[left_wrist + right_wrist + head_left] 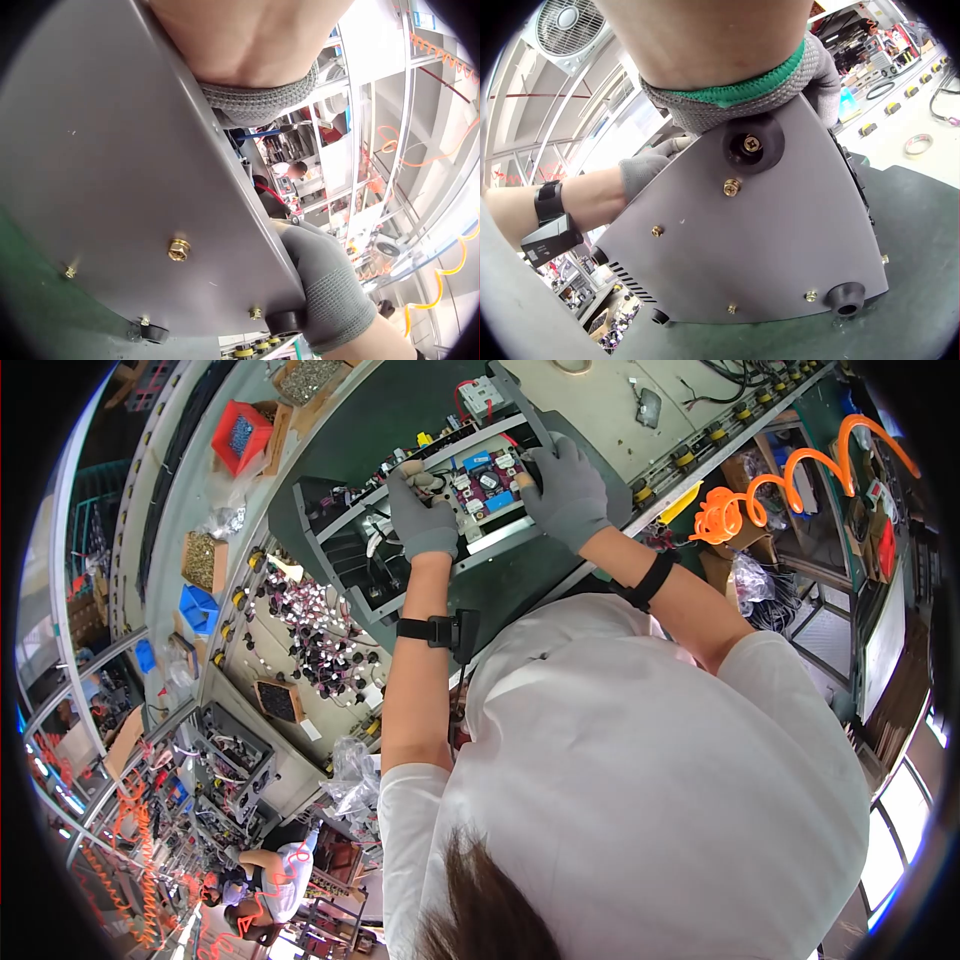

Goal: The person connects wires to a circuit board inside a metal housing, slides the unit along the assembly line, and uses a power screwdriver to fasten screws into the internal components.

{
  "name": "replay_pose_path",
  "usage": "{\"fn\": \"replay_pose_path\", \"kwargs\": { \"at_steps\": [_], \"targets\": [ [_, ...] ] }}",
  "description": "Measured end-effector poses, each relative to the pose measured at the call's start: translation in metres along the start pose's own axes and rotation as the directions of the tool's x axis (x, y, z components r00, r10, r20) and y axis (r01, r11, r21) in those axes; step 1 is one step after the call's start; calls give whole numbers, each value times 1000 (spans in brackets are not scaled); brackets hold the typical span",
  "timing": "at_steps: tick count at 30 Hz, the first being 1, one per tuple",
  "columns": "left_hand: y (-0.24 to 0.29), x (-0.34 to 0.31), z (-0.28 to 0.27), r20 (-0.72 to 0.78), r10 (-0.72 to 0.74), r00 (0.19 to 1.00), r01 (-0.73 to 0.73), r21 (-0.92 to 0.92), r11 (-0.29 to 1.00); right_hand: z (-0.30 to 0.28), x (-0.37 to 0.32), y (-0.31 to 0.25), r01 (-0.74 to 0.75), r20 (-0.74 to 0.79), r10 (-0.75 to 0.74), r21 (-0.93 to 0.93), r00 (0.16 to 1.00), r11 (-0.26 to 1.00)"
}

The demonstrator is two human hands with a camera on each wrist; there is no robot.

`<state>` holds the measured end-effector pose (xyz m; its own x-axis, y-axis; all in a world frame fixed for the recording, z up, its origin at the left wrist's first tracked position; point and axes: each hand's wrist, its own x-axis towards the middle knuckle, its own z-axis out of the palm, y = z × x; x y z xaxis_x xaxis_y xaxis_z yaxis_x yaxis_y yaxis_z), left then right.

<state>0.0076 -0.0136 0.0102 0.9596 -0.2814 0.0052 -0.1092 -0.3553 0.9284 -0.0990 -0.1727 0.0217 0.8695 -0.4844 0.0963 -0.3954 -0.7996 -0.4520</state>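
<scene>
head view: gray sheet-metal housing (pixel 497 534), open side up and away from the person, propped on the green-topped counter (pixel 500 595). inside: dark red circuit board with blue blocks (pixel 490 482). both wrist views show the underside with brass-colored screws (pixel 732 187) and black rubber feet (pixel 847 298), facing the person. step looks like handling or steadying a part-built unit, my read. next move would call for a firm two-sided hold, fingers clear of the board and loose wiring.
grip: right hand (pixel 568 495) in gray glove is curled over the housing's end, thumb inside, fingers outside; closed on it. left hand (pixel 425 518), gray glove with pale fingertips, reaches over the near rim, fingers bent beside the board. can't tell if it pinches anything.
</scene>
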Motion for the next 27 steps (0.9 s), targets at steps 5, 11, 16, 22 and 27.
{"fn": "replay_pose_path", "kwargs": {
  "at_steps": [5,11,16,22,27],
  "targets": [
    [-2,-2,2,-6,103,995,-103,-51,993,0,0,1,11,-1,-11,13,1000,1000],
    [22,-11,8,-173,57,983,4,335,942,-2,0,-1,-7,22,7,11,1000,1000],
    [-1,-5,3,-120,66,991,-48,147,988,0,0,0,2,3,-2,12,1000,1000],
    [3,-6,3,-110,-78,991,67,-96,993,-3,0,-2,-5,26,5,0,1000,1000],
    [21,-13,0,-178,-12,984,78,363,928,-3,0,-2,0,24,0,9,1000,1000]
  ]
}}
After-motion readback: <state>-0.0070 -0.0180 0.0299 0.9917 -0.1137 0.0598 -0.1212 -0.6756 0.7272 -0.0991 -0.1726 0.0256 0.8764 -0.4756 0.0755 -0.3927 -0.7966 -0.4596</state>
